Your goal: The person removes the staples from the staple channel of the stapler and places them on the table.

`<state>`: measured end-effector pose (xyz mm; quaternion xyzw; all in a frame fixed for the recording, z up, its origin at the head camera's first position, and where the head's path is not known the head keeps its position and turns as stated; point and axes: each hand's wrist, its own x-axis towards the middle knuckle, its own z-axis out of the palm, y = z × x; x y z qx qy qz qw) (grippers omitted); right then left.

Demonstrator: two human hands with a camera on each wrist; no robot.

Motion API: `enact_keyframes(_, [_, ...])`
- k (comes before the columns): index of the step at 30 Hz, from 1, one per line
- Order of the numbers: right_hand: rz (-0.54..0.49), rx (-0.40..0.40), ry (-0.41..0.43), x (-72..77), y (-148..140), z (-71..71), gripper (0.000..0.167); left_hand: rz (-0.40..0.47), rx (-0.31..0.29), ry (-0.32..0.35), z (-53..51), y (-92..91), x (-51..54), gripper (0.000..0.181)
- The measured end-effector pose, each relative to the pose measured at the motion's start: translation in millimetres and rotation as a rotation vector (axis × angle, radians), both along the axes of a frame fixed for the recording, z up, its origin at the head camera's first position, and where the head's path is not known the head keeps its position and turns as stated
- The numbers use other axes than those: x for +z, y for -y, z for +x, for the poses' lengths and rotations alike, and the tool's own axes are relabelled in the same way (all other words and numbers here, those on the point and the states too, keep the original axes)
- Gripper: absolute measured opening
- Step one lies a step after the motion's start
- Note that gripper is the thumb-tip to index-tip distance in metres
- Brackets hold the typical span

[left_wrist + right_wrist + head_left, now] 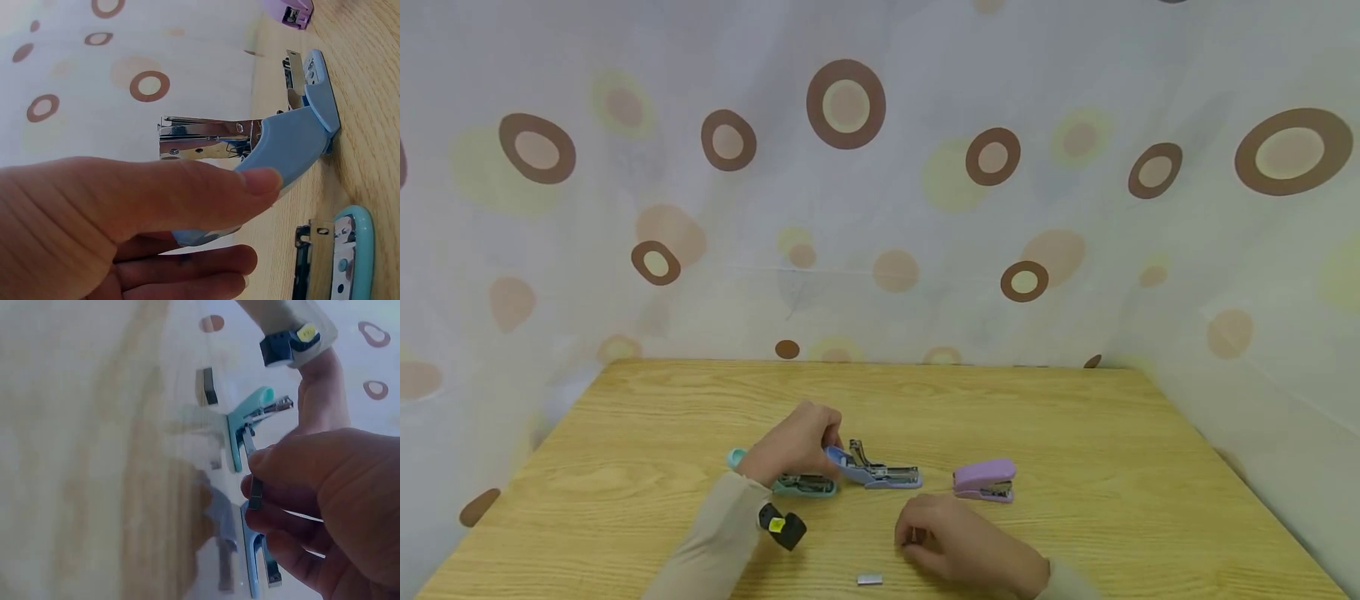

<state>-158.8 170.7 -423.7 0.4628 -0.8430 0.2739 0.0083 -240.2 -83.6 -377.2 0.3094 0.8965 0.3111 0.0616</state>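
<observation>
A light blue stapler [880,479] lies on the table, its top cover swung far back and its metal staple channel standing up. My left hand [797,446] grips that cover; in the left wrist view the thumb presses along the blue cover [290,147]. Just above the table, my right hand [958,542] pinches a small grey strip of staples [255,492] between thumb and fingers. Partly behind the left hand is a mint green stapler [808,486], also folded open. Another staple strip [870,578] lies on the wood near the front.
A closed purple stapler [985,479] sits right of the blue one, beyond my right hand. The wooden table [1075,417] ends at a patterned cloth [895,192] behind it and at both sides.
</observation>
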Motion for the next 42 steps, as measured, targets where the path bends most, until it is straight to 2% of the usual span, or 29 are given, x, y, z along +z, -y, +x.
enact_keyframes(3, [0.017,0.016,0.011,0.4,2,3.9,0.008,-0.002,0.004,-0.005,-1.0,-0.2,-0.3,0.039])
enact_keyframes(10, [0.074,0.058,0.107,4.8,7,10.1,0.007,-0.016,-0.016,0.01,1.0,-1.7,-0.9,0.039])
enact_keyframes(16, [0.087,0.037,0.123,5.5,7,10.6,0.005,-0.053,-0.025,-0.037,0.1,-1.1,-1.4,0.036])
enact_keyframes(19, [0.083,0.031,0.142,4.2,5,8.5,0.005,-0.066,-0.028,-0.015,0.4,-0.9,-1.1,0.033])
enact_keyframes(23, [0.074,0.019,0.165,2.2,4,7.5,0.005,-0.077,-0.015,0.06,4.2,-2.2,1.2,0.055])
enact_keyframes(26, [0.064,0.004,0.156,2.0,2,8.2,0.006,-0.073,-0.005,0.067,6.2,-4.1,1.2,0.064])
enact_keyframes(29, [0.052,-0.022,0.108,3.6,-1,7.7,0.005,-0.056,-0.005,0.021,6.5,-7.4,0.2,0.061])
enact_keyframes(32, [0.007,-0.04,0.024,8.3,-3,5.4,0.003,-0.043,-0.01,-0.046,6.1,-12.6,0.3,0.054])
enact_keyframes(35, [-0.045,-0.05,-0.056,14.8,-8,2.6,0.004,-0.063,-0.022,-0.095,7.2,-17.5,0.3,0.051])
enact_keyframes(38, [-0.09,-0.073,-0.092,21.5,-17,-0.2,0.004,-0.085,-0.023,-0.132,10.6,-21.7,0.1,0.051])
enact_keyframes(42, [-0.126,-0.133,-0.131,31.4,-34,-4.8,0.003,-0.068,-0.029,-0.188,14.3,-29.4,-1.2,0.05])
